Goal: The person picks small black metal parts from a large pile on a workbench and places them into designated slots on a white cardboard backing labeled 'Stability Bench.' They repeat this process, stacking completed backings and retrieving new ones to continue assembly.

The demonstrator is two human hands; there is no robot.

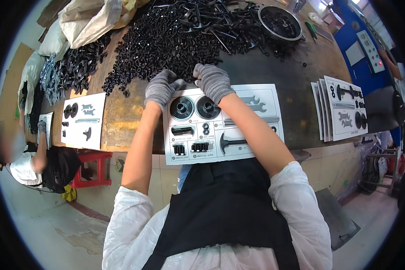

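A white card [216,119] bearing images or packed sets of black parts lay before the person, on a worktable [130,105]; its near edge seemed to jut past the table's front. Just beyond the card's far edge spread a heap of small black parts [162,45], and both gloved hands met the heap's near side there. The left hand [160,87], beyond the card's far left corner, had its fingers bent inward and the thumb reaching right; the right hand [213,82], beyond the middle of that edge, had its fingers curled down. Whether either held a part could not be told, as knit gloves and dark pieces hid the fingertips. Left of the card lay another card [83,123]; well to its right stood a stack of cards [345,114], and beyond its far right corner a metal bowl [260,22]. Handling such small pieces well probably called for a light, narrow pinch, since gloves dull touch, and for forearms kept lifted so the jutting card would not be nudged.
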